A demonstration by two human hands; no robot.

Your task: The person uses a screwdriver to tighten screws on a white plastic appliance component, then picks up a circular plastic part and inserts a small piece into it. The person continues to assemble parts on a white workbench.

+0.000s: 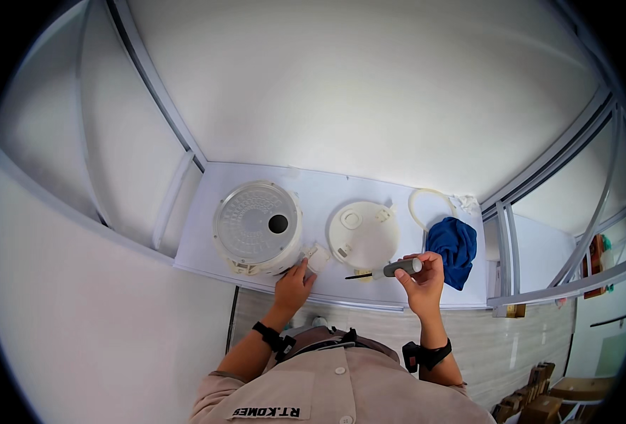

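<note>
In my right hand (424,283) is a screwdriver (402,268) with a thick grey handle, its dark shaft pointing left above the front of the table. My left hand (294,288) is at the front right side of a round white appliance body (246,225), fingers reaching forward with a gap to the thumb. Its fingertips touch or nearly touch a small white plastic part (317,258) beside that body. The body has a grey perforated top with one dark round hole. A round white cover (364,234) lies right of it, above the screwdriver's shaft.
A crumpled blue cloth (452,251) sits at the table's right end, partly over a cream-coloured ring (420,205). Crumpled white material (466,203) lies in the back right corner. White walls and metal frames surround the table (313,185). Cardboard boxes (539,408) stand on the floor, lower right.
</note>
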